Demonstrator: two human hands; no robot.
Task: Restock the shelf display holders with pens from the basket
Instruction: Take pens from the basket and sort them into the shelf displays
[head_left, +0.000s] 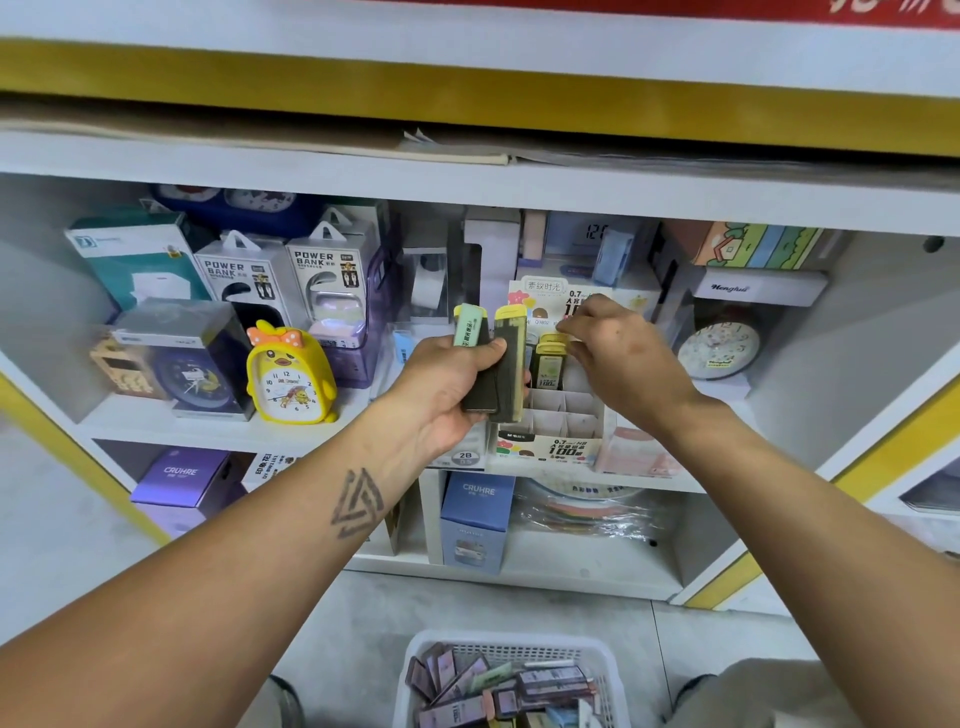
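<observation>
My left hand (452, 387) grips a small stack of flat refill cases (496, 358), one with a green top and one with a yellow top, held upright in front of the shelf. To its right stands the white cardboard display holder (563, 415) with a grid of compartments. A few yellow-topped cases (549, 364) stand in its back rows. My right hand (618, 353) reaches over the holder, its fingertips curled down at the top of those cases. On the floor below sits the white basket (415, 670) with several more cases in it.
The shelf holds power bank boxes (291, 280), a yellow duck alarm clock (288, 376), a round clock (719, 348) and other boxed goods. A lower shelf carries blue and purple boxes (475, 519). The shelf board above (467, 182) overhangs the holder.
</observation>
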